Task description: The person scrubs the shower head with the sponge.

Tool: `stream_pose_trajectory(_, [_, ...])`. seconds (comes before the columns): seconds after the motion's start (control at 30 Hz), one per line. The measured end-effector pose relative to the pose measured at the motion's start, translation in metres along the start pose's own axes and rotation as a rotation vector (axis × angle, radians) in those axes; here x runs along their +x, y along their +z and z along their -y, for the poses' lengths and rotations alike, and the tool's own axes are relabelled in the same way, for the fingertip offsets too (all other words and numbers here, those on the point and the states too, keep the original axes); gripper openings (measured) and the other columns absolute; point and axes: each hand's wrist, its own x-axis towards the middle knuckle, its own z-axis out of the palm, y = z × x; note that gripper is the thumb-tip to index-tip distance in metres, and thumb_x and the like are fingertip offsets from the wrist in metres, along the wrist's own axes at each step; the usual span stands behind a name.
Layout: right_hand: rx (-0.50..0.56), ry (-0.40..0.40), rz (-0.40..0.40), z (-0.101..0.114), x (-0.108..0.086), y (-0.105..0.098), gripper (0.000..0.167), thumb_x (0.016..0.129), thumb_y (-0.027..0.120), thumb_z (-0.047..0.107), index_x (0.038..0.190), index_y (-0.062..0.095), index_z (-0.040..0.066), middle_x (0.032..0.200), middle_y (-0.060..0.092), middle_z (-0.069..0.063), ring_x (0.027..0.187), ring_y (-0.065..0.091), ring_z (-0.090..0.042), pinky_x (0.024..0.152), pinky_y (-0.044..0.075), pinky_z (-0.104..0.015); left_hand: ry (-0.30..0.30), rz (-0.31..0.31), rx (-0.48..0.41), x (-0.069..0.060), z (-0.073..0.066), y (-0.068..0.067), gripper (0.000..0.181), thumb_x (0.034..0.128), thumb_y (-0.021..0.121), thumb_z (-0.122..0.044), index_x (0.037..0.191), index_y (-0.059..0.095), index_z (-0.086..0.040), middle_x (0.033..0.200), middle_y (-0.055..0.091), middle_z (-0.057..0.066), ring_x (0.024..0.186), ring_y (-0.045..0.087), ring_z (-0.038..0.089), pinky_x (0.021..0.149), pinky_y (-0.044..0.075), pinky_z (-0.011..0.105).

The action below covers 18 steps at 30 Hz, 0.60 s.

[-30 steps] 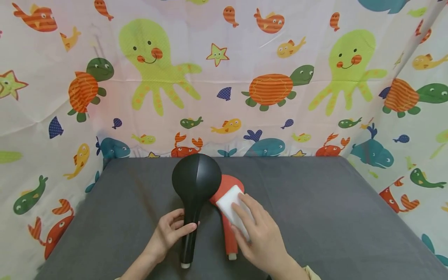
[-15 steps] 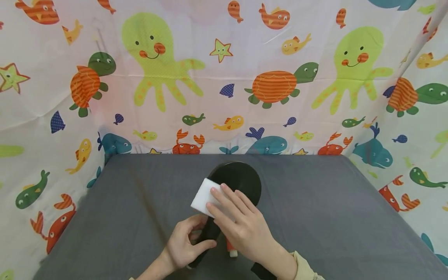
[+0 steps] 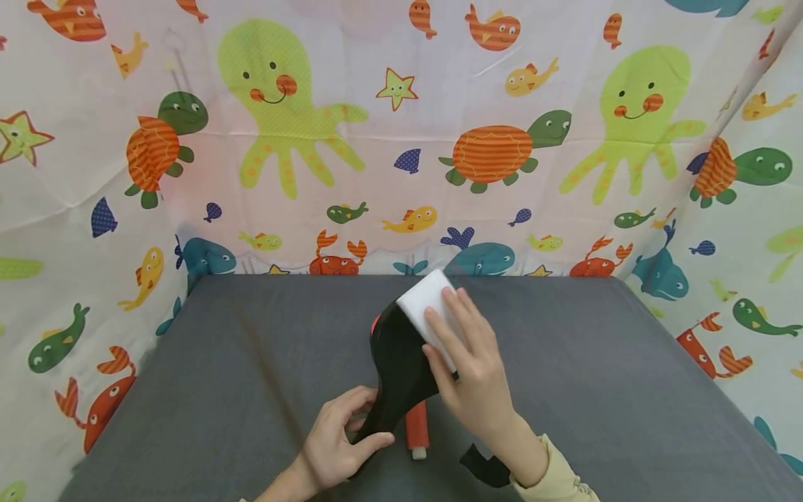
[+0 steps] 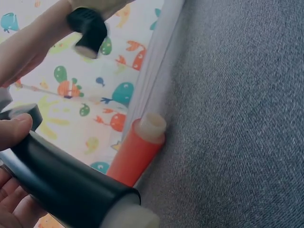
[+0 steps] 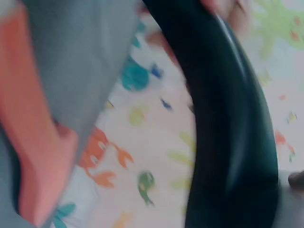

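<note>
A black shower head (image 3: 401, 362) is held tilted above the table, its round end up and leaning right. My left hand (image 3: 341, 432) grips its handle; in the left wrist view the black handle (image 4: 71, 185) ends in a pale stub. My right hand (image 3: 473, 369) holds a white sponge (image 3: 420, 300) against the upper right side of the round end. Underneath lies a red shower head, mostly hidden, with its handle (image 3: 417, 425) and pale tip showing. In the right wrist view the red shower head (image 5: 33, 123) is blurred.
The grey cloth-covered table (image 3: 596, 390) spreads to both sides. Behind and beside it hangs a curtain (image 3: 376, 160) printed with sea animals. A black strap (image 3: 486, 467) sits at the right wrist.
The black shower head has moved right over the red one and turned, its round end now edge-on. The sponge has left the red one and moved onto the black one's upper right side.
</note>
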Motion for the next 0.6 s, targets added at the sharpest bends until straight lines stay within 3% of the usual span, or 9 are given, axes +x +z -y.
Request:
stream_pose_trajectory(0.13, [0.033, -0.159, 0.124, 0.017, -0.02, 0.009, 0.035, 0.098, 0.045, 0.022, 0.123, 0.057, 0.002, 0.134, 0.046, -0.022, 0.125, 0.04, -0.04, 0.103, 0.031, -0.046, 0.017, -0.011, -0.041, 0.0, 0.002, 0.002, 0.038, 0.0773, 0.075, -0.006, 0.112, 0.059, -0.002, 0.097, 0.063, 0.012, 0.085, 0.065, 0.017, 0.063, 0.055, 0.029])
stream_pose_trajectory(0.27, [0.046, -0.287, 0.222, 0.029, -0.032, 0.016, 0.035, 0.1, 0.039, 0.019, 0.125, 0.056, 0.002, 0.134, 0.046, -0.02, 0.124, 0.042, -0.036, 0.102, 0.032, -0.045, 0.074, -0.033, 0.033, -0.001, 0.004, 0.002, 0.042, 0.0739, 0.077, -0.004, 0.111, 0.056, 0.001, 0.094, 0.065, 0.014, 0.078, 0.065, 0.014, 0.057, 0.054, 0.025])
stream_pose_trajectory(0.33, [0.046, -0.312, 0.228, 0.03, -0.03, 0.017, 0.034, 0.1, 0.039, 0.018, 0.125, 0.056, 0.002, 0.135, 0.047, -0.019, 0.124, 0.043, -0.036, 0.1, 0.034, -0.045, 0.083, -0.032, 0.073, -0.001, 0.005, 0.003, 0.044, 0.0735, 0.078, -0.006, 0.111, 0.056, 0.0, 0.095, 0.066, 0.012, 0.078, 0.064, 0.013, 0.056, 0.053, 0.024])
stream_pose_trajectory(0.47, [0.027, -0.236, 0.166, 0.021, -0.014, 0.013, 0.033, 0.098, 0.043, 0.019, 0.124, 0.057, 0.004, 0.135, 0.047, -0.019, 0.125, 0.042, -0.036, 0.1, 0.034, -0.046, 0.074, -0.003, 0.081, -0.001, 0.006, 0.004, 0.043, 0.0743, 0.077, -0.006, 0.112, 0.058, -0.003, 0.097, 0.064, 0.009, 0.08, 0.063, 0.014, 0.06, 0.054, 0.026])
stream_pose_trajectory(0.6, [0.017, -0.041, 0.065, 0.004, 0.003, 0.003, 0.036, 0.097, 0.046, 0.024, 0.125, 0.057, 0.004, 0.136, 0.044, -0.019, 0.126, 0.038, -0.039, 0.098, 0.035, -0.052, 0.076, 0.002, 0.076, -0.002, 0.004, 0.006, 0.039, 0.0765, 0.075, -0.009, 0.112, 0.059, -0.006, 0.097, 0.062, 0.006, 0.082, 0.062, 0.014, 0.062, 0.055, 0.029])
